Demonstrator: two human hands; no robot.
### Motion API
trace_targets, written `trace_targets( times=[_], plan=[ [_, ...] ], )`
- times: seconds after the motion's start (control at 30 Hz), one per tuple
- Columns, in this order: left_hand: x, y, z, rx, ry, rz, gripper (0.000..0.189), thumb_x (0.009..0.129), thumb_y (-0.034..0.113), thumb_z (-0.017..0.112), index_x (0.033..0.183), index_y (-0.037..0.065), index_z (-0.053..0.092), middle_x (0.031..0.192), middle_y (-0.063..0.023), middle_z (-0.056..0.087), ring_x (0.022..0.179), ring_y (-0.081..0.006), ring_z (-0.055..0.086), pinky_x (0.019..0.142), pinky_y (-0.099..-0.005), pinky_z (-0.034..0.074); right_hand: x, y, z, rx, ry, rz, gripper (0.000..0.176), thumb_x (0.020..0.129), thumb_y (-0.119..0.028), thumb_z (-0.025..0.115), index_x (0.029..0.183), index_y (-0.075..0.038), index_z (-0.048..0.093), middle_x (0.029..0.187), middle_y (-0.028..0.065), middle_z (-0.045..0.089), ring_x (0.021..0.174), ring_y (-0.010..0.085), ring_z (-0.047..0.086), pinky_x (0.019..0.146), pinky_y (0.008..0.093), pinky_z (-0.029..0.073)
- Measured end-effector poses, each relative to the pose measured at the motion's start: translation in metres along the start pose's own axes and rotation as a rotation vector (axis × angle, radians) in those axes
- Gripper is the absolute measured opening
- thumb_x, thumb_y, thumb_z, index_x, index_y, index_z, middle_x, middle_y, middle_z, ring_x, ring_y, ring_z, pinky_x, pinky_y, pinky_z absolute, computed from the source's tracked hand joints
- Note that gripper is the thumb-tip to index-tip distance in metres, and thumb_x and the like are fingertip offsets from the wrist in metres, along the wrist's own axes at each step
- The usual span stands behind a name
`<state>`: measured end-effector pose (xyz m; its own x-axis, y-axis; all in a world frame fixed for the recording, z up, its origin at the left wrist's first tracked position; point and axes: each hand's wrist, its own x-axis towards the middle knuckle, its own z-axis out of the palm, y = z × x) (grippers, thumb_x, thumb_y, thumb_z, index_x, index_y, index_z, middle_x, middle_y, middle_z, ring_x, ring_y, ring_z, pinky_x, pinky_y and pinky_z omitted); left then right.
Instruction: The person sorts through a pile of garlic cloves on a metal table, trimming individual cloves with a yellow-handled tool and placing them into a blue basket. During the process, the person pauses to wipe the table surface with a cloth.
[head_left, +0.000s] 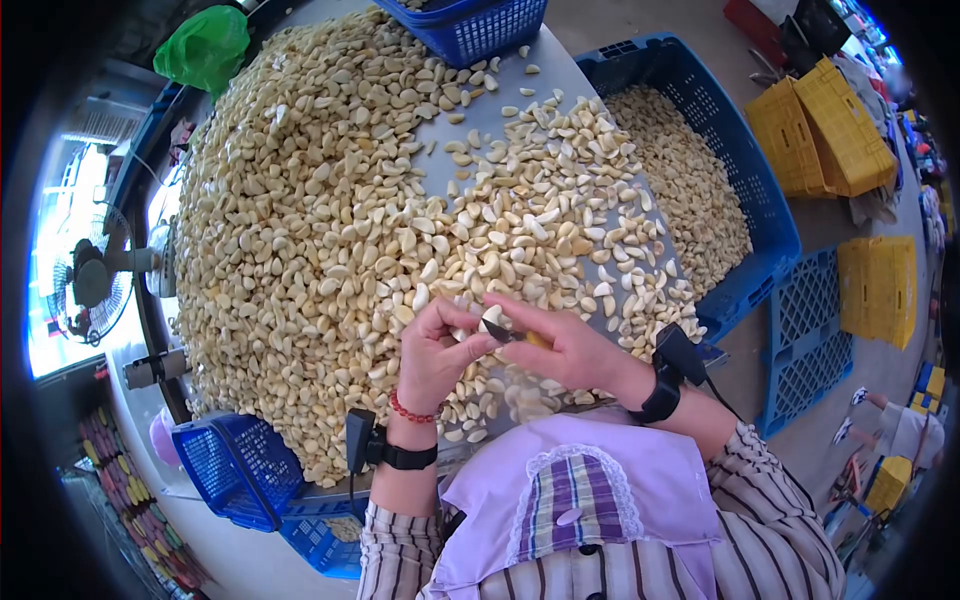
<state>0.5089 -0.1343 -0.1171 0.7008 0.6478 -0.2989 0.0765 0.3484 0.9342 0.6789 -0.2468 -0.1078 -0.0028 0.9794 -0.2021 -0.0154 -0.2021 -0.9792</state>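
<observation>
My left hand (434,352) pinches a pale peeled garlic clove (491,319) between thumb and fingertips. Meeting it from the other side, my right hand (567,347) is closed on a small knife (502,332), whose dark blade lies against the clove. A bit of yellow, seemingly its handle, shows between the right fingers. Under and beyond both hands spreads a large heap of garlic cloves (290,230) on a metal table (437,150). Looser cloves lie scattered to the right of the hands.
A large blue crate (765,215) of cloves stands right of the table. Blue baskets sit at the top (490,35) and lower left (235,470). A green plastic bag (205,48), a fan (95,275) and yellow crates (820,125) surround the table.
</observation>
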Motion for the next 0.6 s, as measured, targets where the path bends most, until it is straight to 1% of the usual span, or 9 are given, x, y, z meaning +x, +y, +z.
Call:
trace_targets(
  times=[0.13, 0.2, 0.3, 0.37, 0.43, 0.47, 0.5, 0.57, 0.6],
  plan=[
    [-0.002, -0.006, 0.003, -0.072, -0.042, 0.047, 0.027, 0.072, 0.003, 0.078, 0.084, 0.005, 0.055, 0.086, -0.0033, 0.061, 0.071, -0.0040, 0.055, 0.061, -0.0172, 0.044, 0.000, 0.011, 0.001, 0.311, 0.001, 0.152, 0.050, 0.094, -0.020, 0.053, 0.140, -0.007, 0.039, 0.103, 0.0016, 0.062, 0.074, 0.0054, 0.052, 0.067, 0.0209, 0.044],
    [-0.004, -0.004, 0.010, -0.490, -0.131, -0.086, 0.028, 0.072, 0.007, 0.078, 0.086, 0.006, 0.054, 0.084, -0.0036, 0.060, 0.068, -0.0048, 0.054, 0.053, -0.0169, 0.043, 0.002, 0.021, -0.001, 0.496, 0.023, 0.265, 0.048, 0.095, -0.020, 0.053, 0.139, -0.009, 0.041, 0.093, -0.0029, 0.057, 0.070, 0.0012, 0.046, 0.060, 0.0179, 0.040],
    [0.000, -0.019, 0.004, -0.610, -0.150, -0.071, 0.023, 0.077, 0.010, 0.073, 0.088, 0.007, 0.052, 0.082, -0.0036, 0.059, 0.068, -0.0061, 0.055, 0.046, -0.0171, 0.040, -0.003, 0.012, -0.006, 0.535, 0.022, 0.290, 0.048, 0.095, -0.021, 0.053, 0.139, -0.008, 0.040, 0.084, -0.0059, 0.053, 0.065, 0.0013, 0.041, 0.057, 0.0175, 0.037],
    [0.005, -0.008, 0.010, -0.547, -0.141, -0.038, 0.018, 0.082, 0.010, 0.065, 0.095, 0.007, 0.054, 0.080, -0.0031, 0.058, 0.062, -0.0050, 0.052, 0.041, -0.0160, 0.035, -0.004, -0.001, -0.005, 0.456, 0.036, 0.193, 0.049, 0.095, -0.021, 0.053, 0.140, -0.008, 0.040, 0.081, -0.0059, 0.051, 0.063, 0.0012, 0.041, 0.055, 0.0172, 0.036],
    [0.008, 0.013, 0.019, -0.895, -0.001, -0.053, 0.019, 0.085, 0.012, 0.060, 0.103, 0.007, 0.055, 0.080, -0.0040, 0.058, 0.060, -0.0089, 0.054, 0.040, -0.0177, 0.034, -0.003, -0.003, -0.004, 0.376, 0.055, 0.095, 0.049, 0.095, -0.022, 0.053, 0.140, -0.009, 0.039, 0.078, -0.0058, 0.050, 0.061, 0.0010, 0.042, 0.054, 0.0169, 0.035],
    [0.017, 0.004, 0.006, -0.860, 0.013, 0.062, 0.017, 0.089, 0.018, 0.057, 0.103, 0.009, 0.058, 0.081, -0.0033, 0.058, 0.064, -0.0143, 0.057, 0.040, -0.0190, 0.037, -0.002, 0.002, -0.003, 0.417, 0.087, 0.075, 0.049, 0.095, -0.023, 0.053, 0.140, -0.009, 0.039, 0.076, -0.0051, 0.049, 0.059, 0.0012, 0.042, 0.053, 0.0168, 0.035],
    [0.028, 0.000, -0.009, -0.858, 0.009, 0.061, 0.017, 0.089, 0.018, 0.057, 0.103, 0.009, 0.058, 0.081, -0.0033, 0.058, 0.064, -0.0143, 0.057, 0.040, -0.0190, 0.037, -0.002, 0.007, -0.003, 0.458, 0.119, 0.055, 0.049, 0.095, -0.023, 0.053, 0.140, -0.009, 0.039, 0.074, -0.0045, 0.049, 0.057, 0.0013, 0.042, 0.051, 0.0166, 0.036],
    [0.058, 0.006, -0.033, 0.342, 0.338, -0.044, 0.019, 0.089, 0.022, 0.053, 0.099, 0.010, 0.063, 0.079, -0.0056, 0.059, 0.071, -0.0241, 0.062, 0.047, -0.0275, 0.047, 0.000, 0.016, -0.006, 0.503, 0.163, 0.116, 0.049, 0.095, -0.024, 0.053, 0.139, -0.008, 0.039, 0.073, -0.0038, 0.049, 0.057, 0.0015, 0.042, 0.051, 0.0167, 0.036],
    [0.074, 0.002, -0.044, 0.339, 0.341, -0.044, 0.019, 0.089, 0.022, 0.053, 0.099, 0.010, 0.063, 0.079, -0.0056, 0.059, 0.071, -0.0241, 0.062, 0.047, -0.0275, 0.047, 0.001, 0.020, -0.007, 0.550, 0.202, 0.181, 0.049, 0.095, -0.025, 0.053, 0.139, -0.008, 0.040, 0.073, -0.0031, 0.049, 0.056, 0.0018, 0.042, 0.050, 0.0167, 0.037]
  ],
)
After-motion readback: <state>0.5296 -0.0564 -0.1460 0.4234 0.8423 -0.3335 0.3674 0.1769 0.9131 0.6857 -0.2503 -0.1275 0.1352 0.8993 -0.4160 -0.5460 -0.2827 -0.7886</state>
